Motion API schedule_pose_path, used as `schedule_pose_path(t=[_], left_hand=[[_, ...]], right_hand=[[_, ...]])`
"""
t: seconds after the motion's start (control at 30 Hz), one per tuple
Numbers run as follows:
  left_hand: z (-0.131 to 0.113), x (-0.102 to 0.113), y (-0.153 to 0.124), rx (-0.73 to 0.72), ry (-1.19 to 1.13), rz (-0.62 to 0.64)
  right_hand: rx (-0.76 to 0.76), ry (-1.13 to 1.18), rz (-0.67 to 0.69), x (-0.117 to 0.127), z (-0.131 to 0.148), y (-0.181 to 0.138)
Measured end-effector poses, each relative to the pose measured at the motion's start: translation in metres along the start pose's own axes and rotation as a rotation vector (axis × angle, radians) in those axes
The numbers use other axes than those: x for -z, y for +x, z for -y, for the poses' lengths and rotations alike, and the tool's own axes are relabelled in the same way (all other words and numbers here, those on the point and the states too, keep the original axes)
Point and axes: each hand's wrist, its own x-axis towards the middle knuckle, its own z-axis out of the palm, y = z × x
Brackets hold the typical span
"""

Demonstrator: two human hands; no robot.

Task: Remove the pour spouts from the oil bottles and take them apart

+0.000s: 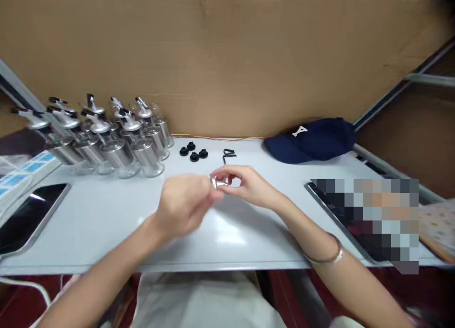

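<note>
A small shiny silver piece, which looks like a pour spout, is held above the middle of the table. My right hand pinches it between thumb and fingers. My left hand is closed in a fist against the spout's left end and smeared by motion. Whatever its fingers grip is hidden. Just beyond the hands lie several black rubber stoppers and some thin black strips.
Several glass bottles with steel sleeves and pour spouts stand at the back left. A phone lies at left, a navy cap at back right, and a partly blurred tablet at right. Cardboard walls the back of the table.
</note>
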Motion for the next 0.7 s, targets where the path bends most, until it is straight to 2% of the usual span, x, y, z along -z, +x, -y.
schedule_pose_path(t=[0.13, 0.23, 0.37, 0.5, 0.7], left_hand=[[0.038, -0.012, -0.007, 0.096, -0.003, 0.129], [0.050, -0.015, -0.015, 0.127, -0.068, 0.300], [0.049, -0.019, -0.024, 0.149, -0.124, 0.528], [0.045, -0.025, -0.029, 0.164, -0.175, 0.575], [0.038, -0.029, -0.032, 0.223, -0.261, 0.672]], right_hand=[[-0.056, 0.139, 0.028, -0.001, 0.000, -0.001], [-0.106, 0.244, 0.005, 0.001, -0.001, -0.002], [-0.128, 0.356, 0.006, 0.004, -0.003, -0.002], [-0.093, 0.428, 0.022, 0.004, -0.003, -0.002], [-0.141, 0.465, -0.013, 0.004, -0.004, -0.002]])
